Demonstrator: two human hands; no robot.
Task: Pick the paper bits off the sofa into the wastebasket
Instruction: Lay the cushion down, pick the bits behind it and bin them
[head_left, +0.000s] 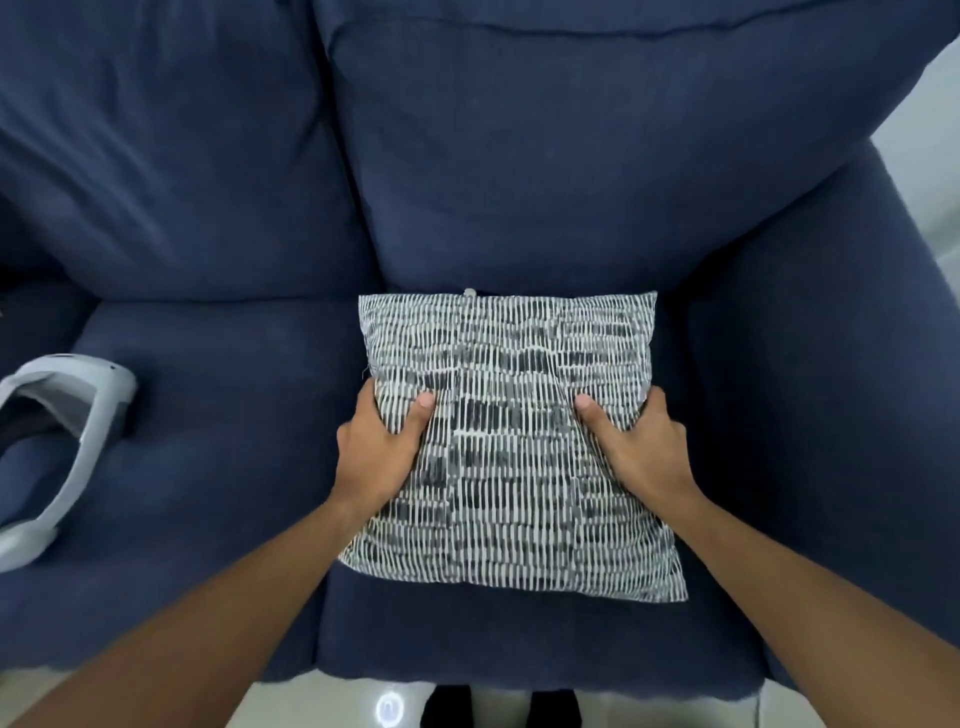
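A square cushion (511, 415) with a black-and-white dashed pattern lies flat on the right seat of the dark blue sofa (208, 415). My left hand (376, 447) grips its left edge, thumb on top. My right hand (636, 447) grips its right edge the same way. A tiny pale bit (469, 292) peeks out at the cushion's far edge; I cannot tell whether it is paper. No wastebasket is in view.
A light grey plastic handle-shaped device (78, 415) lies on the left seat near the frame's edge. The sofa's right armrest (831, 389) rises beside the cushion. Pale floor (919, 156) shows at the right and along the bottom.
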